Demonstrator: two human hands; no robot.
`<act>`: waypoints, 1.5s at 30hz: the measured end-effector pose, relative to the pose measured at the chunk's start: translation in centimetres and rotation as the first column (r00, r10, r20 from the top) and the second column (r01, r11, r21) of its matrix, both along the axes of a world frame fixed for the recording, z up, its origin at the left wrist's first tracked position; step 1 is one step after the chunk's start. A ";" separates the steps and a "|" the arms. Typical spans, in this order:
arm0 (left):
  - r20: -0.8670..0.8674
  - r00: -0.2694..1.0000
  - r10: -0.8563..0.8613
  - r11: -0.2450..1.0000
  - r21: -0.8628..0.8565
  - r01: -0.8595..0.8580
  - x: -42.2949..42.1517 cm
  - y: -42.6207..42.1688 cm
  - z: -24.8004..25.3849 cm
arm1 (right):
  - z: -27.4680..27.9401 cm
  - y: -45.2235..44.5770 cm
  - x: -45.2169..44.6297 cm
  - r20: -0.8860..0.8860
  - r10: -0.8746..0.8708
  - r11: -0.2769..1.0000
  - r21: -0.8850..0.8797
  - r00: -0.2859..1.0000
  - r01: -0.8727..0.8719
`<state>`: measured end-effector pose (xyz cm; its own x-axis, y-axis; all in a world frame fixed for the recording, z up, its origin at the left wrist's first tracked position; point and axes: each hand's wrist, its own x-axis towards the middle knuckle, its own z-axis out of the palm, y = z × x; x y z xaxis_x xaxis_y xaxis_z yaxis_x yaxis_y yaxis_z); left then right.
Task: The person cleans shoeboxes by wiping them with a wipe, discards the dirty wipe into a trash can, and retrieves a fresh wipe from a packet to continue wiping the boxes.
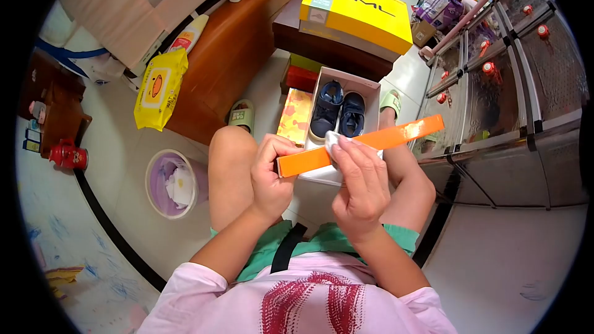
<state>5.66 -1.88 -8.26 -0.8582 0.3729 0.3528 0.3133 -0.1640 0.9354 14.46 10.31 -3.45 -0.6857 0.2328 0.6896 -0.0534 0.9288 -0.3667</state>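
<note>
Held slantwise above my knees is an orange box lid (405,134), seen mostly along one narrow side. My left hand (273,176) grips its left end with closed fingers. A crumpled white wipe (332,140) is pinched in my right hand (361,188) and pressed to the lid's upper side near the middle. Below and beyond the lid, an open shoebox (375,96) holds a pair of dark blue children's shoes (326,111). A yellow-orange patterned box (294,115) stands to its left, partly hidden by my left hand.
A yellow shoebox (356,12) rests on a dark brown box (288,34) ahead. On the wooden ledge (213,55) lies a yellow wipes pack (161,89). A lilac bin (158,195) with white paper stands left of my leg. A glass-fronted cabinet (501,99) is at right.
</note>
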 end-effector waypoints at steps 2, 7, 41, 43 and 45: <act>-0.018 1.000 0.005 1.000 -0.020 -0.005 0.0 0.2 -0.2 | 0.4 -0.7 -0.3 0.013 0.010 1.000 -0.001 1.000 -0.010; -0.008 1.000 0.019 0.996 -0.090 -0.019 0.2 0.0 0.2 | 0.4 -3.8 -0.7 -0.021 0.197 0.979 -0.048 0.980 -0.198; -0.043 0.998 0.052 0.999 -0.013 -0.052 0.2 0.1 -0.6 | 0.0 -1.5 -0.1 -0.004 0.155 0.977 -0.145 0.988 -0.154; -0.066 0.995 0.068 0.997 -0.035 -0.071 0.2 0.1 -0.7 | -0.1 -2.2 0.1 0.023 0.169 0.976 -0.140 0.985 -0.164; -0.079 0.996 0.050 0.998 -0.035 -0.053 0.1 0.0 -0.7 | 0.7 -2.7 0.5 0.026 0.374 0.916 -0.166 0.927 -0.365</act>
